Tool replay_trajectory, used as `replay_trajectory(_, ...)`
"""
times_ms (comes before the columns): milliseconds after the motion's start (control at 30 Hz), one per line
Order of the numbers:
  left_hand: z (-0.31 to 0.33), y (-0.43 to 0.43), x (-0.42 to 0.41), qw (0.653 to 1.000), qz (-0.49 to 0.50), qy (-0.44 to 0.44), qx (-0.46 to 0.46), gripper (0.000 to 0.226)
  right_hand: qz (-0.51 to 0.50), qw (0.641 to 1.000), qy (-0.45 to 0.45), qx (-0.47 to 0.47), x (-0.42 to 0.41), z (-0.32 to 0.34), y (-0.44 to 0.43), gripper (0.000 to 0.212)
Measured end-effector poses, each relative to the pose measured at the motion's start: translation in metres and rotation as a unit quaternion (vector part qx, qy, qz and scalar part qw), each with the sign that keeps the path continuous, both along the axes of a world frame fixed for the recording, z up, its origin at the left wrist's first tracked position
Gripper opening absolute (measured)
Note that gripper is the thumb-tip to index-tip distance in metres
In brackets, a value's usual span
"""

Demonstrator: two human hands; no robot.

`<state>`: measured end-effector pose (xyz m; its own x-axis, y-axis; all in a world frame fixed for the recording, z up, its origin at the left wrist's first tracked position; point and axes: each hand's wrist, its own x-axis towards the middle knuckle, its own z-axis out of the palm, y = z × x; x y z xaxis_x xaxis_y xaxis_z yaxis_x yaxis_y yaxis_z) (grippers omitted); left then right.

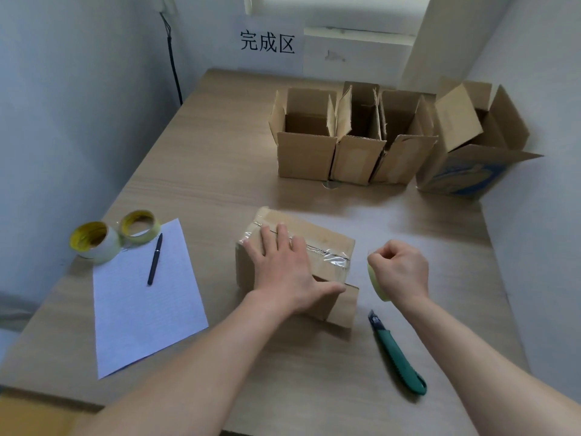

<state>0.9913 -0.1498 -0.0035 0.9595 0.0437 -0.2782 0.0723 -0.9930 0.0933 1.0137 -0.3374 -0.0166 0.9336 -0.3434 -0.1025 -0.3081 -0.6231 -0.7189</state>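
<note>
A small cardboard box (pixel 327 243) lies on its side in the middle of the wooden table (pixel 204 171), with clear tape along its top seam. My left hand (pixel 283 269) presses flat on the box's top, fingers straight and spread. Just right of the box, my right hand (pixel 401 269) grips a roll of clear tape (pixel 375 283) with a yellowish core; most of the roll is hidden under the fist. One flap sticks out at the box's near end.
A green utility knife (pixel 399 357) lies near my right forearm. A white sheet of paper (pixel 144 300) with a black pen (pixel 155 259) and two tape rolls (pixel 94 242) sit at the left. Several open cardboard boxes (pixel 355 143) stand in a row at the back.
</note>
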Motion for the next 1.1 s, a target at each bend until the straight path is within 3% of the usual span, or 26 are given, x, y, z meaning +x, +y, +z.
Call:
replay_trajectory(200,-0.011,0.038,0.008,0.995,-0.088,0.02,-0.032,0.121,0.02,1.0,0.001,0.0,-0.004,0.006,0.009,0.014)
replay_trajectory(467,0.01,0.062,0.03,0.975,-0.182,-0.021,-0.122,0.06,0.123,0.991,0.035,-0.047,-0.016,0.021,0.027,0.014)
replay_trajectory(600,0.016,0.039,-0.009,0.922,-0.113,-0.054,-0.366,0.066,0.178,0.977,0.072,-0.092,-0.02,0.029,0.036,0.013)
replay_trajectory(767,0.01,0.018,-0.043,0.851,0.051,-0.041,-0.521,0.027,0.245,0.956,0.085,-0.136,-0.03,0.036,0.043,0.01)
replay_trajectory(900,0.011,0.015,-0.055,0.834,0.094,-0.06,-0.54,0.005,0.301,0.935,0.059,-0.177,-0.037,0.04,0.049,0.019)
replay_trajectory(1033,0.013,0.016,-0.06,0.859,0.111,-0.08,-0.493,0.026,0.348,0.915,0.044,-0.2,-0.043,0.047,0.052,0.011)
replay_trajectory(1100,0.009,0.017,-0.059,0.87,0.118,-0.095,-0.469,0.026,0.365,0.911,0.049,-0.187,-0.046,0.047,0.052,0.006)
